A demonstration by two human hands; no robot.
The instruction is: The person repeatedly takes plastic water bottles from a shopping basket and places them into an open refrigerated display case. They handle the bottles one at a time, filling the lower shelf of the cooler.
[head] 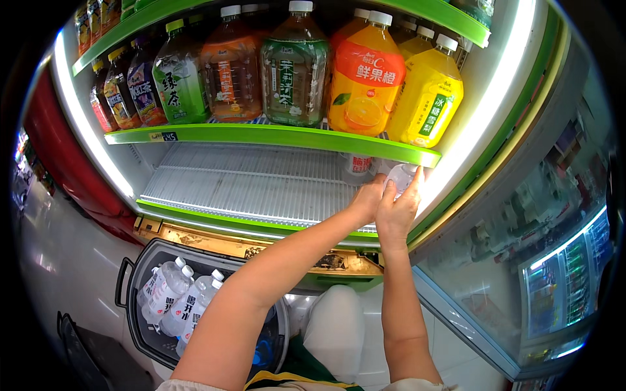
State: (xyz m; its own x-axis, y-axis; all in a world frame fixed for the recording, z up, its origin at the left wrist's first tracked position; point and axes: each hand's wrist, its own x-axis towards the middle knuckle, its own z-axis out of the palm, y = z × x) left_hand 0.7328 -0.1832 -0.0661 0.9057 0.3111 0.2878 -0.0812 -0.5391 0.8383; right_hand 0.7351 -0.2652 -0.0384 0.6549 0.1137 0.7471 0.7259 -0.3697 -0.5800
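Both my hands are at the right end of the cooler's bottom wire shelf [234, 181]. My right hand [402, 205] grips a clear plastic bottle [402, 177] near its top, thumb and fingers around it. My left hand [370, 195] reaches in just to the left, against the same bottle; its fingertips are hidden. Behind, partly under the green shelf edge, stands another clear bottle with red lettering [359, 165]. Several clear water bottles [166, 295] with white caps lie slanted in a dark plastic basket [134, 322] at the lower left, partly covered by my left arm.
Large tea and juice bottles [367, 83] line the shelf above, behind a green shelf edge [274, 138]. The open glass door [464, 322] stands to the right. A second dark basket [98, 357] is on the floor at the lower left. A bright light strip runs along each side.
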